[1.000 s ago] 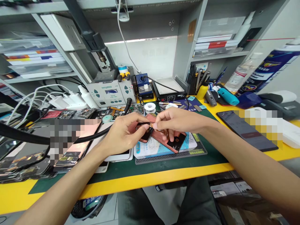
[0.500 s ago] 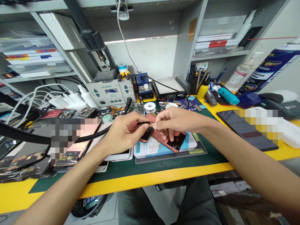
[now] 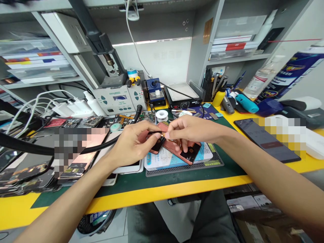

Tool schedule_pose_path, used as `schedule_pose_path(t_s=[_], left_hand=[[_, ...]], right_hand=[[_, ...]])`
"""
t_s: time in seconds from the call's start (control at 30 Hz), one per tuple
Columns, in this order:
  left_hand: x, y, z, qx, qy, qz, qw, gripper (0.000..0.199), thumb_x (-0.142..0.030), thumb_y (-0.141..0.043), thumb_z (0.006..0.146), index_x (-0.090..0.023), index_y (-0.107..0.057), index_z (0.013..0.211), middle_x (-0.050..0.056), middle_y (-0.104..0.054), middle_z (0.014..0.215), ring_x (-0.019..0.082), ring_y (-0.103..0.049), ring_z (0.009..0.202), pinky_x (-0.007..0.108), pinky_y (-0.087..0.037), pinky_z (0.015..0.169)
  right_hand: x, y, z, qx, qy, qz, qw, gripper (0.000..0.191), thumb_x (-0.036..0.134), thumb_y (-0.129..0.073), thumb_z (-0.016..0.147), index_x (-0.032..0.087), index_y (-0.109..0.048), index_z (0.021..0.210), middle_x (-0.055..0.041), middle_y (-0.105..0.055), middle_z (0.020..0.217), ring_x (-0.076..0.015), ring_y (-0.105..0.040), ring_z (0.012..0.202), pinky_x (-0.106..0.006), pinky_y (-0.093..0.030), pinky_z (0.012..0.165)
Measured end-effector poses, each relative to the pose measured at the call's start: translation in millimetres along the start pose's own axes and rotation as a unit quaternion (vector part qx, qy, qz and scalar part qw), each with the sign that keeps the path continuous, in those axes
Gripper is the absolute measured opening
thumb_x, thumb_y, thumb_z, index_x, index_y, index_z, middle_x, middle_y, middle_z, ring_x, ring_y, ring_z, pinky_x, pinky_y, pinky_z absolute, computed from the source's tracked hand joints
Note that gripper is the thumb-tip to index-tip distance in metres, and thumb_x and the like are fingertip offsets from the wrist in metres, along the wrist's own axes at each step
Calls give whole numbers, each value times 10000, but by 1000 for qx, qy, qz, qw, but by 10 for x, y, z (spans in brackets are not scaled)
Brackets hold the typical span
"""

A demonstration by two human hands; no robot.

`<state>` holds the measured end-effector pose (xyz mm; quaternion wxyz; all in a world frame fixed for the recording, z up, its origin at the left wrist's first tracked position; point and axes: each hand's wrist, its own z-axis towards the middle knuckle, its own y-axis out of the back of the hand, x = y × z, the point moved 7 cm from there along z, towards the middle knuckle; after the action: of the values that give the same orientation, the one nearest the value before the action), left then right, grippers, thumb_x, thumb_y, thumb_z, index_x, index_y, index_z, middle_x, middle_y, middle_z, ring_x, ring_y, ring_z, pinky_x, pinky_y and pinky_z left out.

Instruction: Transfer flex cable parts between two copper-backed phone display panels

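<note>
At the middle of the bench, my left hand (image 3: 133,141) is closed on a dark phone panel (image 3: 157,147) with a reddish edge, thumb on top. My right hand (image 3: 186,129) pinches a small orange flex cable (image 3: 163,134) where the fingertips of both hands almost meet. Below the right hand lies a reddish phone panel (image 3: 190,157) with black sections, its lower fingers resting on or just over it. Both panels are above a blue-and-white flat box (image 3: 162,163), which rests on a grey perforated mat (image 3: 218,164). Fingers cover part of the cable.
Stacked phone panels (image 3: 27,172) and a black hose (image 3: 101,148) are on the left. Behind stand a rework station (image 3: 117,101), a solder spool (image 3: 162,116) and a hot plate (image 3: 183,98). A dark phone (image 3: 265,141) lies right, near bottles and tools.
</note>
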<state>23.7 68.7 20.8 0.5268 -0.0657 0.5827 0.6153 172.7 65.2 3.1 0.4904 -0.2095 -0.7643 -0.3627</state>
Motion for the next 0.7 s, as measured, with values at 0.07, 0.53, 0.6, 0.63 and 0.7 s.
schedule_pose_path(t_s=[0.07,0.53,0.6,0.63,0.7], left_hand=[[5,0,-2,-1,3,-4,1000,217,-330,-587,912,-181,-701,1022,55,-710,1020,176,-700,836,248,-620,709],[16,-1,-4,-2,14,-36,999,221,-330,-605,891,-183,-712,1018,64,-706,998,171,-697,776,207,-618,572],[13,-9,-4,0,17,-54,998,226,-332,-607,888,-176,-709,1014,65,-703,997,159,-687,734,199,-611,524],[12,-12,-3,0,19,-63,998,227,-334,-608,886,-172,-707,1011,66,-701,996,156,-684,722,195,-607,506],[9,-18,-1,2,25,-73,997,225,-335,-614,882,-169,-706,1004,67,-697,991,155,-685,718,191,-605,493]], right_hand=[[1,-1,2,0,-1,3,1000,326,461,-563,940,167,-586,800,-36,-699,701,-123,-646,520,-172,-361,376],[-7,-2,12,-4,-9,5,1000,334,474,-583,929,169,-604,794,-28,-694,679,-113,-637,513,-164,-374,373],[-11,-2,14,-4,-10,5,1000,338,483,-591,922,172,-605,790,-23,-694,674,-110,-632,509,-163,-372,373],[-12,-2,16,-3,-10,6,1000,338,485,-593,920,174,-605,789,-20,-694,673,-111,-633,510,-163,-370,373],[-12,-3,17,-2,-9,7,1000,329,475,-591,922,174,-605,791,-19,-693,672,-115,-636,513,-162,-361,369]])
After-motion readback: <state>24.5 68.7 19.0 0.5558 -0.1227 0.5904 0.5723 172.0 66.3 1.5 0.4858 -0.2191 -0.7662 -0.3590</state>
